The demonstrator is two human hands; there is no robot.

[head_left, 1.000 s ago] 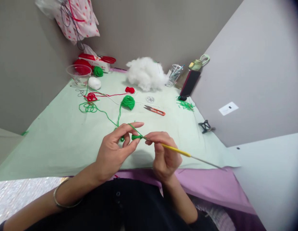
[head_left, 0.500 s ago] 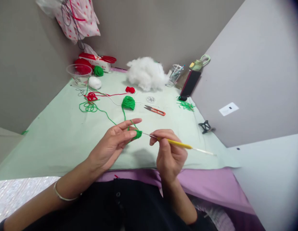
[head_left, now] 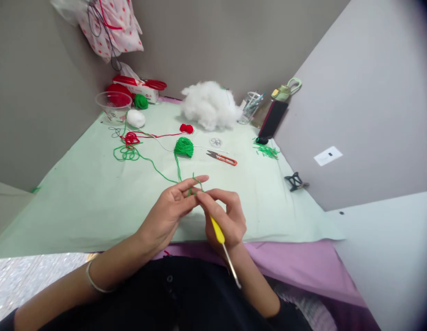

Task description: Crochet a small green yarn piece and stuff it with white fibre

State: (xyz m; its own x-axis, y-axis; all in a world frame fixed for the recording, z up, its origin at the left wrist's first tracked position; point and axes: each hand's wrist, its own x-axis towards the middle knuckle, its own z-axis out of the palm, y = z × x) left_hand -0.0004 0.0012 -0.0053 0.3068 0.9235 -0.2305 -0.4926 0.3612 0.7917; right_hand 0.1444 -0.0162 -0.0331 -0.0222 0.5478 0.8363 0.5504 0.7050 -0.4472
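Above the near part of the table, my left hand (head_left: 168,209) pinches a small green crocheted piece, now mostly hidden by fingers. Green yarn (head_left: 198,182) runs over its raised index finger. My right hand (head_left: 225,218) meets the left fingertips at the piece and holds a yellow-handled crochet hook (head_left: 217,230), its rear metal end pointing down toward my body. The hook's working tip is hidden. A green yarn ball (head_left: 184,147) lies beyond my hands, with strands leading to them.
Orange snips (head_left: 222,158) lie past my hands, near a small red piece (head_left: 186,128). White stuffing (head_left: 211,105) sits at the back, a clear tub (head_left: 113,112) at back left. Green scraps (head_left: 267,151) and a black stand (head_left: 296,181) are right.
My right hand has moved left to the left fingertips, and the hook has swung from pointing right to pointing down toward my body. The green piece has become mostly covered.
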